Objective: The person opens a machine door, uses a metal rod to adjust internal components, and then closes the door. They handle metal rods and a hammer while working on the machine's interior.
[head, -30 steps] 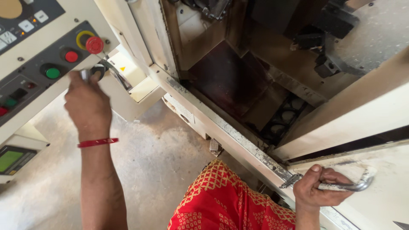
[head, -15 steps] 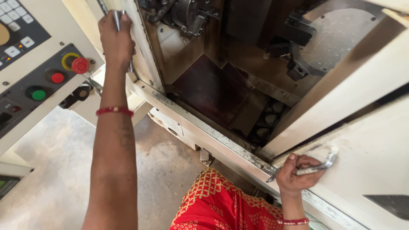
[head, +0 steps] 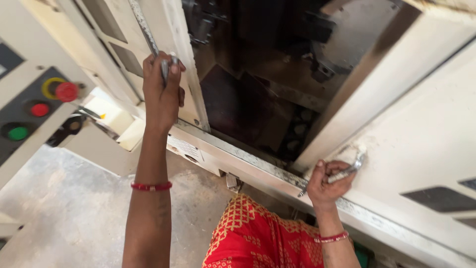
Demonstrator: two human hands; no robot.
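I stand in front of a cream machine enclosure with two sliding doors. My left hand (head: 161, 92) is closed around the metal handle (head: 148, 37) of the left door (head: 176, 30). At the lower right my right hand (head: 327, 181) grips the curved metal handle (head: 353, 166) of the right door (head: 421, 144). Between the doors the dark machine chamber (head: 258, 94) shows, with a chuck and tooling inside. Red bangles sit on both wrists.
A control panel (head: 29, 106) at the left carries a red mushroom button (head: 66, 92), a small red button (head: 39, 109) and a green button (head: 18, 133). A worn metal rail (head: 248, 159) runs under the doors. Concrete floor (head: 74, 213) and my red patterned clothing (head: 258, 238) lie below.
My left hand left the control panel's key switch, rose to the left door handle and closed on it. The view has moved closer to the chamber; my right hand keeps its grip.
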